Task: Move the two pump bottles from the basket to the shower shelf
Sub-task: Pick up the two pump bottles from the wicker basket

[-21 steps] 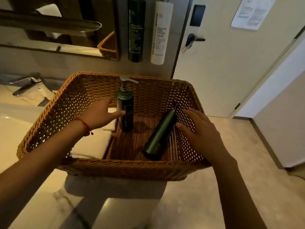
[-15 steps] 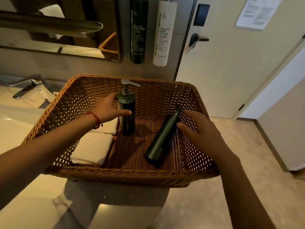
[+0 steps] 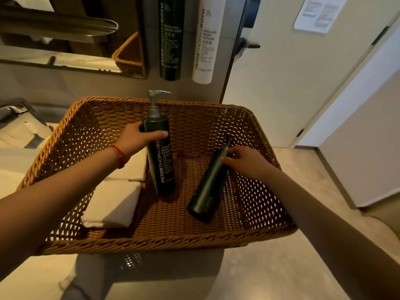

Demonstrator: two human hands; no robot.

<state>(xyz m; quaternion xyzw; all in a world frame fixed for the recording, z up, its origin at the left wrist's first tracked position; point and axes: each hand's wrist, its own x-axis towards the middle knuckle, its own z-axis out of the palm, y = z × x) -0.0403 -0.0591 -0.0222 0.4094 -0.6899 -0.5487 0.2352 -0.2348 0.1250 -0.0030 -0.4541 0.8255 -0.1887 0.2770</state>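
A brown wicker basket (image 3: 151,241) sits on the counter edge in front of me. Inside it a dark green pump bottle (image 3: 161,161) stands upright with a silver pump. My left hand (image 3: 135,138) is wrapped around its upper body, thumb across the front. A second dark green pump bottle (image 3: 205,191) lies tilted on the basket floor, its pump end pointing away from me. My right hand (image 3: 246,162) rests on its upper end, fingers curled over the neck; I cannot tell whether they grip it fully.
Folded white towels (image 3: 112,202) lie in the basket's left half. Two tubes, one dark green (image 3: 171,37) and one white (image 3: 205,40), hang on the wall behind. A door with a handle (image 3: 249,45) is at right; a faucet (image 3: 13,109) is at far left.
My left hand has closed around the upright bottle. My right hand has slid up onto the lying bottle's neck end. The view has moved closer to the basket.
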